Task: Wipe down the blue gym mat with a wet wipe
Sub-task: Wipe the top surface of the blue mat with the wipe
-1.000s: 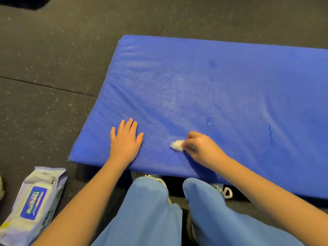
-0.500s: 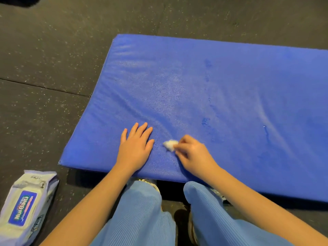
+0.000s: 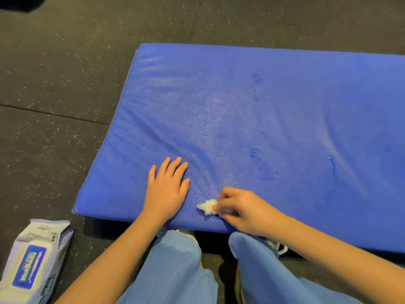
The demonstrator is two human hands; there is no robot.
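Observation:
The blue gym mat [image 3: 252,119] lies on the dark floor and fills the middle and right of the view. Wet patches and droplets shine on it right of centre. My left hand [image 3: 166,189] lies flat on the mat near its front edge, fingers straight and pointing away from me. Beside it to the right, my right hand [image 3: 243,210] pinches a small crumpled white wet wipe [image 3: 207,207] and holds it against the mat close to the front edge.
A pack of wet wipes [image 3: 32,266] lies on the speckled black rubber floor [image 3: 54,84] at the lower left, off the mat's corner. My knees in light blue trousers [image 3: 175,270] are below the mat's front edge, with a shoe [image 3: 277,246] showing under the right arm.
My right hand has drawn the wipe back toward the mat's front edge. My left hand stays flat on the mat. The view has shifted a little.

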